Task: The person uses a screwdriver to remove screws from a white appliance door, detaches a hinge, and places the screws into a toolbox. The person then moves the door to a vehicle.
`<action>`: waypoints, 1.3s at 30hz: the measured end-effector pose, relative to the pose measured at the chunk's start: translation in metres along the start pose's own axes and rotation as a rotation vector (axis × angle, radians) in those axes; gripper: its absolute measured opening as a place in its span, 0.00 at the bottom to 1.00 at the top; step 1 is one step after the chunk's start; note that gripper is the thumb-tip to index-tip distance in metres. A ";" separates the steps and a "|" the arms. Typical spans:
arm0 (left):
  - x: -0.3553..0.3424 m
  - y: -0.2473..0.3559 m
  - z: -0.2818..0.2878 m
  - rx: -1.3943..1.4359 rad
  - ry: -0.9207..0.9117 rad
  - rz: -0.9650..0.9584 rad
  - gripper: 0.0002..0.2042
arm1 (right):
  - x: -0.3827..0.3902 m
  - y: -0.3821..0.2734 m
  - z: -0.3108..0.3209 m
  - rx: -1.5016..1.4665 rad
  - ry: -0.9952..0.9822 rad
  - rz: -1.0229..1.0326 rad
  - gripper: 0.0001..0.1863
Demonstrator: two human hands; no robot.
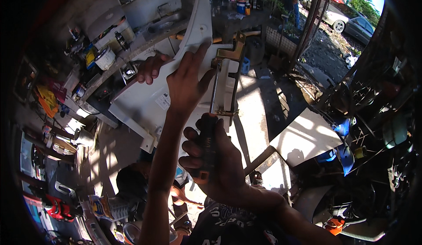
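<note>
A large white moulded panel, shaped like a car fender (pixel 145 98), stands tilted in front of me. My left hand (pixel 187 80) lies on it with the fingers stretched out and the thumb beside a screwdriver shaft. My right hand (pixel 220 157) is wrapped round the black and orange handle of that screwdriver (pixel 208 146). Its shaft runs up along the panel's right edge, and the tip ends near a brass-coloured metal bracket (pixel 233 54). Whether the tip sits in a screw is too small to tell. Another hand (pixel 151 68), apparently a co-worker's, rests on the panel left of mine.
Behind the panel runs a counter with a sink (pixel 165 24), a white bucket (pixel 105 58) and paint cans (pixel 241 5). A pale flat board (pixel 305 135) lies to the right, beside piled clutter. Low at left is a person with dark hair (pixel 132 179). Cars (pixel 360 27) stand outside.
</note>
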State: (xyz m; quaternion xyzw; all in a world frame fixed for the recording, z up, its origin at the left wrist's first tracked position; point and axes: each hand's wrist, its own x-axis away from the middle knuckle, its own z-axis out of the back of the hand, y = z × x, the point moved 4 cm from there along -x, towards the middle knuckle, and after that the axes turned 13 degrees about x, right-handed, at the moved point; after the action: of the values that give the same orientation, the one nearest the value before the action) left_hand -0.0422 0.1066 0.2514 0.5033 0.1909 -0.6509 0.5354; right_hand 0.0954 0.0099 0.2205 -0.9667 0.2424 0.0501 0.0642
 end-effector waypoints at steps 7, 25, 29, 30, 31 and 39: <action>-0.029 0.013 0.001 -0.125 -0.230 -0.163 0.36 | 0.000 -0.011 -0.012 0.036 0.123 0.055 0.16; -0.033 0.007 -0.008 -0.164 -0.296 -0.158 0.35 | -0.012 -0.013 -0.016 0.096 0.227 0.067 0.17; -0.035 0.005 -0.014 -0.192 -0.299 -0.142 0.36 | -0.013 -0.014 -0.009 0.028 0.139 0.083 0.17; -0.035 0.005 -0.016 -0.188 -0.304 -0.136 0.35 | -0.013 -0.015 -0.006 0.012 0.127 0.090 0.16; -0.035 0.004 -0.018 -0.185 -0.310 -0.130 0.35 | -0.014 -0.017 -0.001 -0.007 0.061 0.097 0.17; -0.032 0.001 -0.016 -0.151 -0.285 -0.139 0.36 | -0.016 -0.015 -0.010 0.113 0.227 0.099 0.19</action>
State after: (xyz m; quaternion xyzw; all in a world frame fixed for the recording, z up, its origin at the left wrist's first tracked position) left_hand -0.0366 0.1348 0.2731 0.3497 0.1959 -0.7349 0.5470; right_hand 0.0893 0.0289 0.2344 -0.9479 0.2980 -0.0704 0.0880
